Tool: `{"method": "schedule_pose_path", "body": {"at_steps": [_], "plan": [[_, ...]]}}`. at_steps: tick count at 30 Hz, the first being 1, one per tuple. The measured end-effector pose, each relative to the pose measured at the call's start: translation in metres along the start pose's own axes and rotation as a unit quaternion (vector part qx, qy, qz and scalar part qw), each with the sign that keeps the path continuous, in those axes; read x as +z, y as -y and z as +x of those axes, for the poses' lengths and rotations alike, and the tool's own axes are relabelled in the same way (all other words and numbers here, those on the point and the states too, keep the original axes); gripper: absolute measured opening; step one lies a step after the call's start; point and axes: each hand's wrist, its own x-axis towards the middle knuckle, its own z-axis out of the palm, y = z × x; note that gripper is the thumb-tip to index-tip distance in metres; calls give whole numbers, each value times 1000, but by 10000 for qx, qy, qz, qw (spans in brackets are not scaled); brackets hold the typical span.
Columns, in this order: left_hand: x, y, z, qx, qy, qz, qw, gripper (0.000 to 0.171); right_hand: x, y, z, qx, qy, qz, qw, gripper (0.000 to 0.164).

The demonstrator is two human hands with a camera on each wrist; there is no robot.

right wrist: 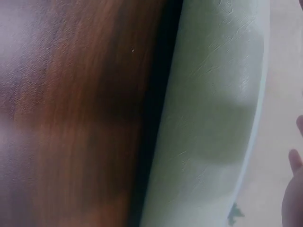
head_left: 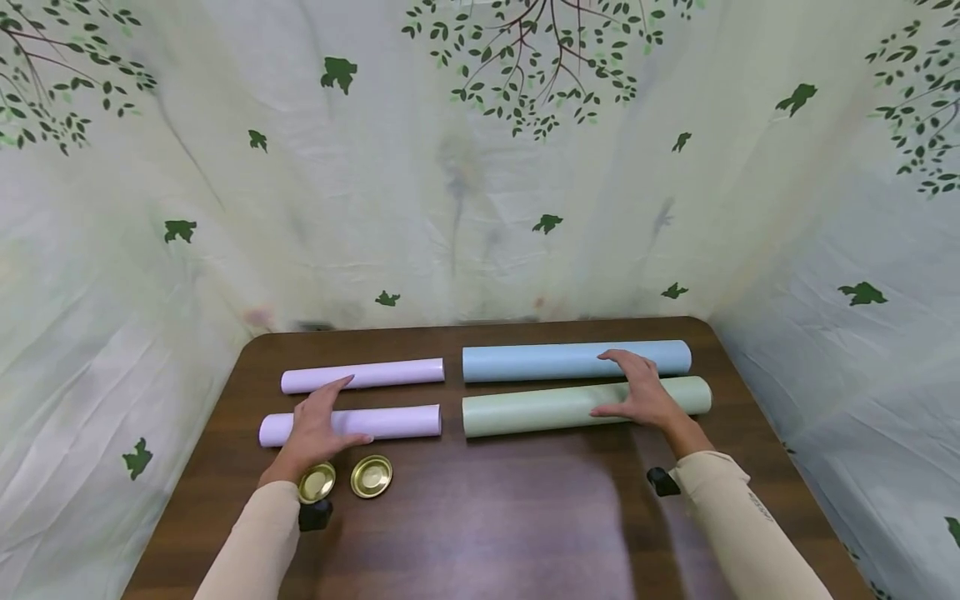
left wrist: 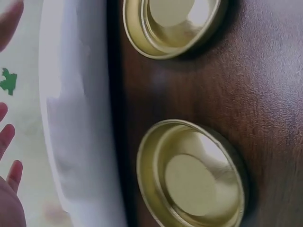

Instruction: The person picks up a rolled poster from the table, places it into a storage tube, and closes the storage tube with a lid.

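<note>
My left hand (head_left: 313, 427) is over the nearer lilac roll (head_left: 401, 422), thumb and fingers spread apart and holding nothing. Behind it lies a second, thinner lilac roll (head_left: 397, 372). Two shallow round gold lids (head_left: 371, 477) sit in front of that hand; both show hollow side up in the left wrist view, where one lid (left wrist: 191, 184) is close by. On the right, my right hand (head_left: 640, 390) hovers with fingers parted over the pale green roll (head_left: 536, 412). Its fingertips overlap the light blue roll (head_left: 532, 363) behind. In the right wrist view, the green roll (right wrist: 208, 113) fills the middle.
All the rolls lie lengthwise across the brown wooden table (head_left: 495, 517), lilac ones left, blue and green right. A pale cloth (head_left: 480, 192) printed with leaves hangs behind and along both sides. Small black devices (head_left: 663, 482) are strapped at both wrists.
</note>
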Motion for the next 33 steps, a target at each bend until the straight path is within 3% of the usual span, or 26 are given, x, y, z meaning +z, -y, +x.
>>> {"method": "schedule_pose_path", "body": {"at_steps": [11, 18, 26, 33], "plan": [[1, 28, -11, -354, 157, -130, 9992, 83, 2, -17, -9, 430, 313, -399, 9978, 89], [4, 38, -11, 12, 25, -159, 9999, 82, 6, -23, -13, 506, 592, -562, 9954, 89], [6, 45, -9, -274, 364, -516, 9976, 86, 11, -26, -16, 668, 691, -465, 9943, 85], [10, 50, -10, 4, 403, -434, 9982, 73, 17, -28, -18, 799, 779, -577, 9921, 85]]}}
